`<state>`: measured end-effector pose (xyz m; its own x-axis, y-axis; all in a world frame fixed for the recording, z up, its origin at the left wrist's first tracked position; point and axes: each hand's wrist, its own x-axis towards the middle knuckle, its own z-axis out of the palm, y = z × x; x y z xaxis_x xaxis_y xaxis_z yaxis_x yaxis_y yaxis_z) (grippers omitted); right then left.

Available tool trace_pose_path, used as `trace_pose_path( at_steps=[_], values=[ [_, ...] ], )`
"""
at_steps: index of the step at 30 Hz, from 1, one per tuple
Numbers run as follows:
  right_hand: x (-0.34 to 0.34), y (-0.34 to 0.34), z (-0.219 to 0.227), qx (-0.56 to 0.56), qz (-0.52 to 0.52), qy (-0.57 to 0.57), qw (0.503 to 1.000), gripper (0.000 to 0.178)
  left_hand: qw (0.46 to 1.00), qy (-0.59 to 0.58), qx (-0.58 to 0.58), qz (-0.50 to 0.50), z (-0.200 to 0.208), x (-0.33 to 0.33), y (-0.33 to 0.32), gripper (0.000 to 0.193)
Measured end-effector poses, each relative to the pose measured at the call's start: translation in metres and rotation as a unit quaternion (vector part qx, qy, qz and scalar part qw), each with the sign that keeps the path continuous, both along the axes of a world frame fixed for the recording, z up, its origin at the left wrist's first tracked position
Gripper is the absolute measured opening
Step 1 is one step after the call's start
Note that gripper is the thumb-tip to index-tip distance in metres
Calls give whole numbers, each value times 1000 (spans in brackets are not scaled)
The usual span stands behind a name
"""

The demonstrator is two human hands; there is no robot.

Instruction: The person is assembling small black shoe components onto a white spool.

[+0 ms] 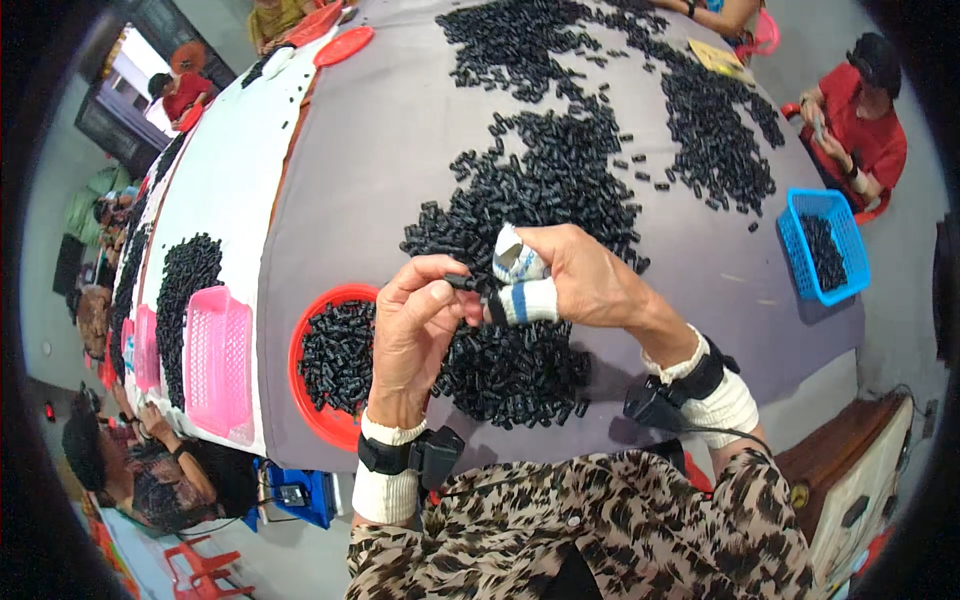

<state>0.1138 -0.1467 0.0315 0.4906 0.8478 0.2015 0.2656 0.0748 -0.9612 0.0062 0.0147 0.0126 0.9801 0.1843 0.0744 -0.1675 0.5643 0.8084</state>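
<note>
My left hand (412, 315) is closed, pinching a small black tubular part (461, 282) between thumb and fingertips. My right hand (600, 278) meets it from the right, also closed. White cloth finger covers (527, 301) with blue stripes wrap its thumb and a finger. A dark piece shows at its fingertips, against the left hand's part; whether the two are joined I cannot tell. Both hands are above a large heap of similar black parts (515, 375) on the grey-covered table (350, 180). A red round basin (300, 345) full of these parts is left of my left hand.
A pink basket (220, 360) stands on the white-covered table at left, beside another black heap (190, 275). At right, a blue basket (825, 245) holds black parts near a person in red (860, 130). More people sit around the tables. A red lid (343, 46) lies far off.
</note>
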Motion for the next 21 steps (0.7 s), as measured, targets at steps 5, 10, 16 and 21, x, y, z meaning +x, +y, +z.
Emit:
trace_pose_path(
  at_steps=[5,10,16,21],
  values=[
    [-8,13,32,-67,-2,-96,993,27,999,-33,-27,-4,13,-5,3,17],
    [-12,17,37,1,-7,-115,993,33,997,-75,-23,1,23,-3,9,16],
    [-15,24,50,-22,-47,-63,997,22,997,-73,-16,-5,28,-6,12,14],
    [-11,27,51,-6,-58,-76,995,21,997,-26,-70,-17,30,-7,10,14]
  ],
)
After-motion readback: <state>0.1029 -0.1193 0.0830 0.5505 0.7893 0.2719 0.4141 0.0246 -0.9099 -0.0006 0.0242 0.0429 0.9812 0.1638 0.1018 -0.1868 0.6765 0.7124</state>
